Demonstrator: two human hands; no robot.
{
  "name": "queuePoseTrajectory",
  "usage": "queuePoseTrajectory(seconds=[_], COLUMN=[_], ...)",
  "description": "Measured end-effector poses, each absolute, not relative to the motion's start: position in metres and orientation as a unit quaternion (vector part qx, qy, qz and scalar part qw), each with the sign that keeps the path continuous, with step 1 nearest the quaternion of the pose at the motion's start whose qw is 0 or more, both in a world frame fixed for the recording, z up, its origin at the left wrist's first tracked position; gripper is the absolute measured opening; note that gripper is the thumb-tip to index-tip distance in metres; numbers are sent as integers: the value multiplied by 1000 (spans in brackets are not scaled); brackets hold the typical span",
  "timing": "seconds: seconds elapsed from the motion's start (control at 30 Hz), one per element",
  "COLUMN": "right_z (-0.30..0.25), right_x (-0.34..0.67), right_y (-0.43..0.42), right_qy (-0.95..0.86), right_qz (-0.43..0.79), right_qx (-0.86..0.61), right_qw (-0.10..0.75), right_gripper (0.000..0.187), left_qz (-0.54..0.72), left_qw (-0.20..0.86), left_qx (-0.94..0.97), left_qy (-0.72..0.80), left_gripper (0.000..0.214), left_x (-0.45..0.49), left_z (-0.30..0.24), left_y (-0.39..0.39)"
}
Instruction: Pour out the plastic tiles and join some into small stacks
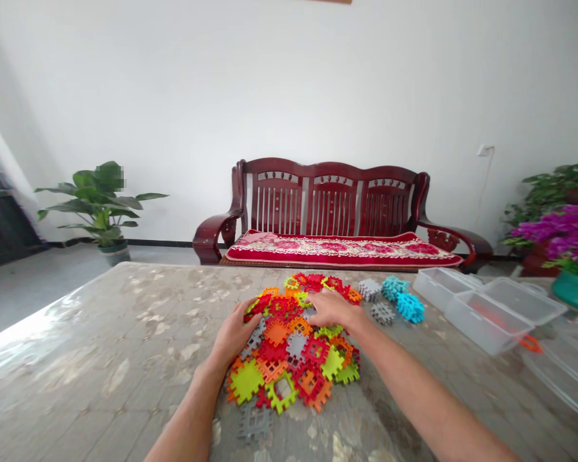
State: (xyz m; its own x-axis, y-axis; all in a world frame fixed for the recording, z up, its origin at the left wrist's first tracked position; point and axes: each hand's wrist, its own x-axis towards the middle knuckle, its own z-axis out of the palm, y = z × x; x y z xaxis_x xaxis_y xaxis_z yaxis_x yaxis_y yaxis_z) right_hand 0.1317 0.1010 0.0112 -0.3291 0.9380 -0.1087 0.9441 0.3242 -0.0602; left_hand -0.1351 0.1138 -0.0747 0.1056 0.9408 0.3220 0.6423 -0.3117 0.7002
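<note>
A heap of flat, notched plastic building tiles [274,351] in red, orange, yellow-green and grey lies on the table in front of me. My left hand [235,330] rests against the heap's left edge, thumb apart from the fingers, touching the tiles there. Over the upper right part of the heap is my right hand [334,307], its fingertips among the tiles near a yellow-green tile [302,299]. A gap shows between its index finger and thumb, and a grey tile lies below it. One loose grey tile [255,423] sits at the heap's near edge.
Stacked blue tiles [410,307] and grey tiles [383,313] stand right of the heap. Farther right are a clear divided plastic box [486,327] with an orange clasp and purple flowers [561,234]. A wooden bench [334,192] stands behind the table [101,346]; a potted plant [108,212] is at left.
</note>
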Motion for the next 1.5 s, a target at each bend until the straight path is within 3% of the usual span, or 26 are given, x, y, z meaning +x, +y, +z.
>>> queuePoseTrajectory(seconds=[0.2, 0.53, 0.7, 0.9, 1.17, 1.3, 1.4, 1.5], right_z=[3, -9, -20, -15, -16, -15, -18, -25], right_x=[140, 164, 219, 278, 287, 275, 249, 218], right_y=[104, 82, 92, 108, 111, 99, 80, 58], right_qy=[804, 768, 664, 573, 554, 577, 616, 646], right_qz=[-96, -139, -89, 13, 30, 62, 29, -20], right_qx=[586, 559, 642, 752, 796, 772, 737, 725], right_qw=[-28, -279, -374, -326, -241, -258, -275, -239], right_gripper=[50, 63, 61, 60, 61, 55, 45, 45], left_qz=[386, 370, 378, 371, 373, 379, 381, 395], left_qw=[195, 195, 192, 192, 199, 195, 197, 193], left_qx=[717, 722, 718, 720, 718, 716, 715, 711], left_qy=[547, 552, 552, 554, 553, 554, 553, 549], left_gripper=[49, 53, 56, 56, 53, 52, 51, 47], left_x=[-136, -137, -137, -138, -139, -138, -137, -135], left_z=[-76, -76, -77, -79, -79, -78, -75, -74], left_y=[114, 116, 118, 119, 118, 117, 115, 113])
